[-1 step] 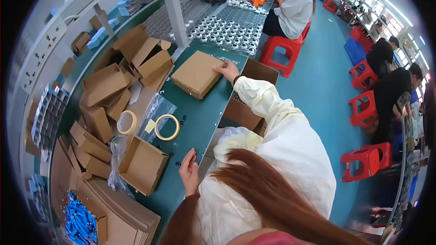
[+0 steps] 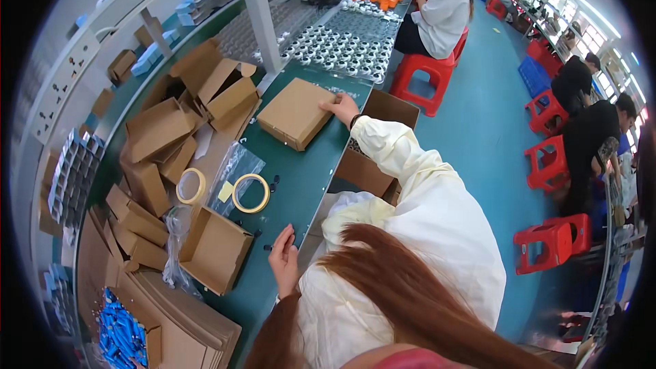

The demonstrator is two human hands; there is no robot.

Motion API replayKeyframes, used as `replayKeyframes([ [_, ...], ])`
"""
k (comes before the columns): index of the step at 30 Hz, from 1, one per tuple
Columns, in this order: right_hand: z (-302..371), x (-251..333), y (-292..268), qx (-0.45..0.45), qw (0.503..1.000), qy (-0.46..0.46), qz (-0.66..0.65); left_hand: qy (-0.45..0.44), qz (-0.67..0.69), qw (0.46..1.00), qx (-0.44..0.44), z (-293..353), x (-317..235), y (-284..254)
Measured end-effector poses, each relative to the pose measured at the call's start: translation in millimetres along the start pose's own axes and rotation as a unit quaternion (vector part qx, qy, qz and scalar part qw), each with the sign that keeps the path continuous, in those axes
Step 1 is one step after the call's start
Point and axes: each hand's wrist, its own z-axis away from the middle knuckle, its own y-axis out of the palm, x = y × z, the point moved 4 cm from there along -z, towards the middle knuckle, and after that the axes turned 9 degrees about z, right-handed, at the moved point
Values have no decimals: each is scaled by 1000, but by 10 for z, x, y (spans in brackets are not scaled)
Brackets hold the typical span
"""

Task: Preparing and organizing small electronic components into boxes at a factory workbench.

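Observation:
A closed brown cardboard box point(image 2: 295, 111) lies flat on the green tabletop point(image 2: 290, 184). My right hand point(image 2: 340, 107) grips its right-hand corner, thumb on the lid and the other fingers over the edge. Lower down, my left hand point(image 2: 284, 260) rests at the table's near edge, fingers apart and slightly bent, with nothing visible in it. Small dark pieces point(image 2: 268, 247) lie beside its fingertips. Between the hands, a roll of yellowish tape point(image 2: 251, 193) sits on a clear plastic bag. To its left is a second tape roll point(image 2: 190, 185), and below them an open, empty cardboard box point(image 2: 213, 249).
Opened cardboard boxes point(image 2: 160, 126) are heaped along the left. Flat cardboard point(image 2: 184, 314) and a carton of blue cylinders point(image 2: 123, 331) stand at lower left. Trays of white round parts point(image 2: 338, 51) lie beyond. A co-worker point(image 2: 437, 10) sits on a red stool point(image 2: 425, 82).

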Motion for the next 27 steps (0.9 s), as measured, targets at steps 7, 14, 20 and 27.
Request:
replayKeyframes([
  [7,30,-23,62,26,995,13,-98,-37,62,996,-56,-57,-4,52],
  [14,85,105,35,61,998,18,-7,-1,97,986,-138,-431,46,407],
  [20,150,263,-152,146,988,-12,-55,-21,79,987,-139,-1044,62,658],
  [27,177,384,-146,208,975,13,-77,-83,40,978,-187,-1550,418,908],
])
